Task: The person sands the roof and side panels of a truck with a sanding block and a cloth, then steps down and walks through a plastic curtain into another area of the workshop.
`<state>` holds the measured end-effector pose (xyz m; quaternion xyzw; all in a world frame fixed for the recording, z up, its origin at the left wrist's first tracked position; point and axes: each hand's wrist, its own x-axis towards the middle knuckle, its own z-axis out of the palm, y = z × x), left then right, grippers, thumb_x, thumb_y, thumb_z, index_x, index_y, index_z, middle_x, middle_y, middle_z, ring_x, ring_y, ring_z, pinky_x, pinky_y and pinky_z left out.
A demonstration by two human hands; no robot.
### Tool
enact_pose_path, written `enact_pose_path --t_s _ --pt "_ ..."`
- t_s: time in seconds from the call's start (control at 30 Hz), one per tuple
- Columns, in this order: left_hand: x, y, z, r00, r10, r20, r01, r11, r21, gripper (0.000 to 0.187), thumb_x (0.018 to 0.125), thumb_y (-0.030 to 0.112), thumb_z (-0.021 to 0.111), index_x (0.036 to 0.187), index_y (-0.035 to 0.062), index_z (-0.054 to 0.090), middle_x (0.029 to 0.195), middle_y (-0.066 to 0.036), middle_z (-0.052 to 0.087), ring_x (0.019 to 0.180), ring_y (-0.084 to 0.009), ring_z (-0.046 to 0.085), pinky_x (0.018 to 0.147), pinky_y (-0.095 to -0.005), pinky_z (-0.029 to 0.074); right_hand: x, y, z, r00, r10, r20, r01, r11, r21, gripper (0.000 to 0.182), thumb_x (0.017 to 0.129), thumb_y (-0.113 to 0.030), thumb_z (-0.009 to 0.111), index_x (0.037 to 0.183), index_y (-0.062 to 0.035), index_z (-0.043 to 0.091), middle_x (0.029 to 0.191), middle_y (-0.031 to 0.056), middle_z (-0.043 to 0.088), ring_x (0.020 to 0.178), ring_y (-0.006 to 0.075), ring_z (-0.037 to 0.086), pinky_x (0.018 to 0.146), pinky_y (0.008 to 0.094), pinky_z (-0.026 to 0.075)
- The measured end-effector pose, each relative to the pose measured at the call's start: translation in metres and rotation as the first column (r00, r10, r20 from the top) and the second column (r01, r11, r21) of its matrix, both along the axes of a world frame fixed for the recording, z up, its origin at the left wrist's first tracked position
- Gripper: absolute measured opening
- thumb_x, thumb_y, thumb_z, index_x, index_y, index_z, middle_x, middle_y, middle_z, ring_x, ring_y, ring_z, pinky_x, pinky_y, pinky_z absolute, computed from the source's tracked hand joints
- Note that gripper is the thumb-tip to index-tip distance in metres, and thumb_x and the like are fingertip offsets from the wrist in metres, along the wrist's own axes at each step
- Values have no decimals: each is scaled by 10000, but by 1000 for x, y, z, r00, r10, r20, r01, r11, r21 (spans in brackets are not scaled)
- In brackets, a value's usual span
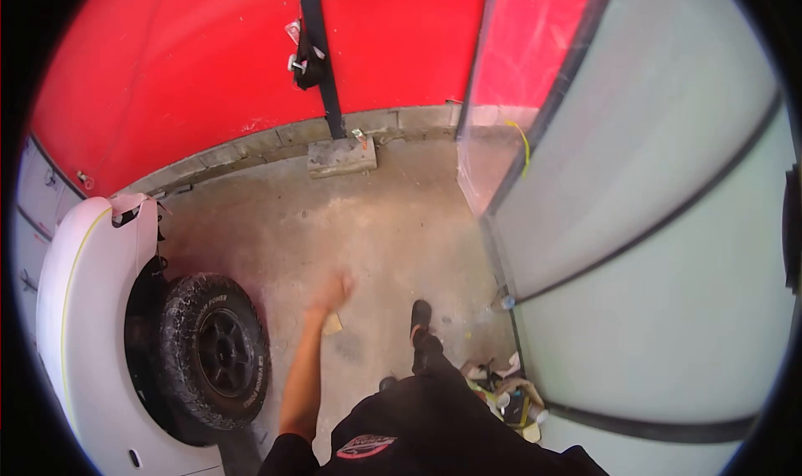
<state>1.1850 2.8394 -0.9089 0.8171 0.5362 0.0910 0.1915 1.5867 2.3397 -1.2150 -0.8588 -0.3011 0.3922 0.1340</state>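
My left hand [334, 291] is stretched out over the concrete floor, blurred by motion, so its fingers cannot be made out. A small yellowish piece [333, 323] shows just below it, and whether the two touch is unclear. To the left of my forearm is a black off-road tire [188, 355] with a dark wheel, at the wheel arch of a white vehicle [88, 309]. My right hand does not show. One dark shoe [421, 313] is on the floor ahead of my body.
A red wall [209, 67] with a black post [311, 8] runs across the back, with a concrete block [334, 160] at the post's foot. Grey-green panels [652, 309] line the right side. A heap of litter [510, 397] lies by their lower edge.
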Motion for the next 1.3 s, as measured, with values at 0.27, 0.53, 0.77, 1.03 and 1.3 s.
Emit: enact_pose_path --t_s 0.27,0.53,0.77,1.03,1.3 --pt "-18 -142 -144 829 551 99 -289 573 -767 470 1006 528 717 1179 103 819 1077 -145 817 972 -290 764 929 -494 587 187 329 78 896 -214 -390 347 884 312 264 1080 -340 637 1127 -113 762 823 96 758 674 259 763 552 417 613" --pt "34 8 -165 617 762 198 -429 536 -727 388 1025 403 628 1242 132 802 1069 -186 825 966 -320 801 861 -492 603 267 706 139 995 83 -50 -74 985 159 201 1035 -263 654 1097 -115 775 797 73 758 659 193 724 598 353 595" --pt "50 287 -187 760 649 31 -408 514 -754 411 1055 409 545 1058 100 817 870 -115 809 753 -284 774 695 -449 613 163 892 178 819 -25 -573 218 937 271 205 1112 -224 633 1242 -100 732 885 88 764 753 175 744 649 344 612" --pt "128 634 -129 678 721 145 -302 452 -839 302 1088 394 582 1129 128 718 861 -79 776 607 -200 716 515 -392 577 224 991 228 839 -161 -519 329 911 249 288 1127 -296 621 1295 -90 728 950 110 794 768 175 751 669 314 598" --pt "342 815 -94 681 593 430 -104 660 -744 290 1133 333 568 1199 93 716 944 -79 767 669 -179 719 509 -344 561 364 1110 166 918 -10 -395 235 817 527 261 1055 -189 645 1255 -73 767 958 91 808 801 177 764 711 354 636"
